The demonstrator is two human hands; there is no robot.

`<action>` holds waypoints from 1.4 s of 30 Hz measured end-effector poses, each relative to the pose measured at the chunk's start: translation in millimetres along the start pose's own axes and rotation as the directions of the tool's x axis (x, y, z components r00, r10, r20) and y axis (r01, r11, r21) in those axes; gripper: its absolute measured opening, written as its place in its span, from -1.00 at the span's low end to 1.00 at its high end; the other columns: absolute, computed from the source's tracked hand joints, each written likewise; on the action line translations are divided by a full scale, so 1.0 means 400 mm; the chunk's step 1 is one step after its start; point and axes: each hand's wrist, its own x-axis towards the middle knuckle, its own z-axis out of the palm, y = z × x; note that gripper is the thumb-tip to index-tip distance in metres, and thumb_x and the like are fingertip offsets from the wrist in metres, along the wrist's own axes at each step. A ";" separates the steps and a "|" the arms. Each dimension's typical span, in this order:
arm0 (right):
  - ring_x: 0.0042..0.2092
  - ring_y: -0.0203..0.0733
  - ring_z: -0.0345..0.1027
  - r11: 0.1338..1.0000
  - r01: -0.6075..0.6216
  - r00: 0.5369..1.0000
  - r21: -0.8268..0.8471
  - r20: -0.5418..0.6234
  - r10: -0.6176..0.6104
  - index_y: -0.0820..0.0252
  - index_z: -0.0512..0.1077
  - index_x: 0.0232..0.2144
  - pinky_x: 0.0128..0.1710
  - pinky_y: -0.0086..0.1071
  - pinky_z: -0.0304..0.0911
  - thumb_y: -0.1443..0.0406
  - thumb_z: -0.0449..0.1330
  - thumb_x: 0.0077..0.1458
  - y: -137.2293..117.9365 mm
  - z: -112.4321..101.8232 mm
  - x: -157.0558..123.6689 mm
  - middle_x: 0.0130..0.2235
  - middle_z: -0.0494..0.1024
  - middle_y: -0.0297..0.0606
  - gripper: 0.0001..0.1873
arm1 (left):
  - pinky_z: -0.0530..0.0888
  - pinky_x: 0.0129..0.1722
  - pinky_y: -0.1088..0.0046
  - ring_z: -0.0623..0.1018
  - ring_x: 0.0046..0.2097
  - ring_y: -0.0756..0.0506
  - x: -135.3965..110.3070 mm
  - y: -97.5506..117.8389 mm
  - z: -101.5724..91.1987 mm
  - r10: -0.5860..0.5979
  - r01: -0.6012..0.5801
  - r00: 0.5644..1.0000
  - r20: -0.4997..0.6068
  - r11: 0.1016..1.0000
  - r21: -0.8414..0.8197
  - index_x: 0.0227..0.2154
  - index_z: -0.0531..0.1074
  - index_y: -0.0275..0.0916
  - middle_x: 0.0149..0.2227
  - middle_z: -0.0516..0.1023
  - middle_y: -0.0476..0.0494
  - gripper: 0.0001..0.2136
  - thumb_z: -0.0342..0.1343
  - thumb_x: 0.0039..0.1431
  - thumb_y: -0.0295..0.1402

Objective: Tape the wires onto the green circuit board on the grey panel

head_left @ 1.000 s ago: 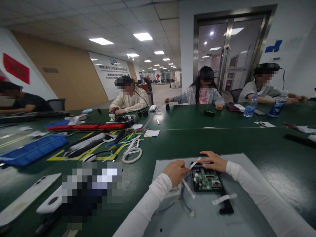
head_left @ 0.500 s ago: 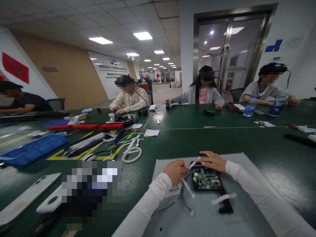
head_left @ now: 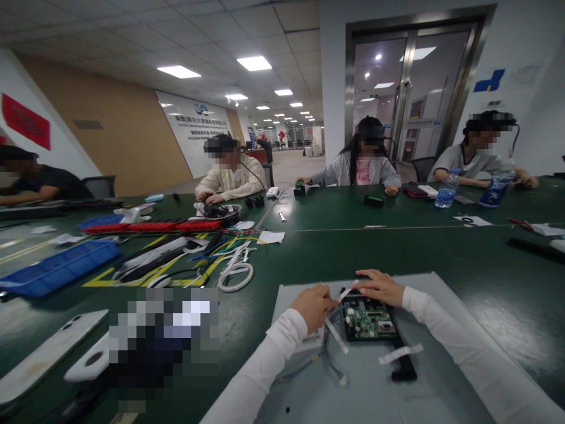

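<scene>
- Hardly anything has been moved since the earlier frames; both hands are kept where they were, on the far edge of the board (head_left: 369, 321).
- A white ribbon (head_left: 348, 292) is pinched at its near end by the closed left hand (head_left: 314, 305), with fingers pressed together on it.
- The ribbon's far end is pressed under the right hand (head_left: 380, 287), whose fingers are laid flat and nearly straight; nothing is gripped by it.
- The green board is seated in a black frame just below the right hand, on a grey panel (head_left: 424, 386).
- Another ribbon (head_left: 336, 336) is seen below the left hand, and a third ribbon (head_left: 400, 353) lies loose nearer the person.
- Well beyond the hands, cables (head_left: 235, 266) are spread on the green table (head_left: 397, 250).
- Far to the left, a blue tray (head_left: 57, 268) is set.
</scene>
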 end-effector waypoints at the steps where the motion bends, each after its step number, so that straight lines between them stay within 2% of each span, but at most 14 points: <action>1: 0.10 -0.07 -0.12 1.000 -0.001 1.000 0.002 -0.001 0.001 -0.28 0.23 -0.09 -0.01 -0.06 -0.09 -0.05 -0.21 0.04 0.000 0.000 0.000 0.09 0.10 -0.41 -0.59 | 0.28 -0.24 0.45 0.32 -0.24 -0.05 0.000 0.001 0.000 -0.001 0.001 1.000 0.001 1.000 -0.002 -0.19 0.38 -0.06 -0.32 0.34 -0.08 -0.72 -0.11 0.08 -0.47; 15: 0.09 -0.07 -0.11 1.000 0.005 1.000 0.022 0.001 -0.005 -0.23 0.25 -0.09 0.00 -0.07 -0.11 -0.06 -0.19 0.03 0.003 0.002 0.002 0.09 0.11 -0.39 -0.56 | 0.29 -0.24 0.47 0.34 -0.23 -0.05 0.000 -0.001 -0.006 -0.005 0.005 1.000 0.025 1.000 0.003 -0.22 0.39 -0.05 -0.32 0.35 -0.06 -0.72 -0.05 0.03 -0.50; 23: 0.09 -0.08 -0.10 0.999 -0.008 1.000 0.033 0.002 0.008 -0.20 0.26 -0.09 0.00 -0.07 -0.12 -0.05 -0.18 0.03 0.008 0.004 0.006 0.08 0.13 -0.36 -0.56 | 0.30 -0.25 0.46 0.35 -0.23 -0.05 0.000 -0.002 -0.004 -0.006 0.006 1.000 0.014 1.000 -0.004 -0.24 0.40 -0.05 -0.33 0.36 -0.06 -0.73 -0.08 0.05 -0.48; 42: 0.10 -0.07 -0.10 0.997 -0.014 1.000 0.071 -0.008 0.015 -0.12 0.26 -0.07 0.02 -0.09 -0.13 -0.06 -0.19 0.03 0.007 0.002 0.004 0.07 0.15 -0.35 -0.52 | 0.30 -0.20 0.48 0.36 -0.20 -0.04 -0.002 -0.007 -0.014 -0.015 0.018 0.999 0.045 0.998 -0.063 -0.29 0.44 -0.09 -0.29 0.40 -0.04 -0.71 -0.07 -0.02 -0.55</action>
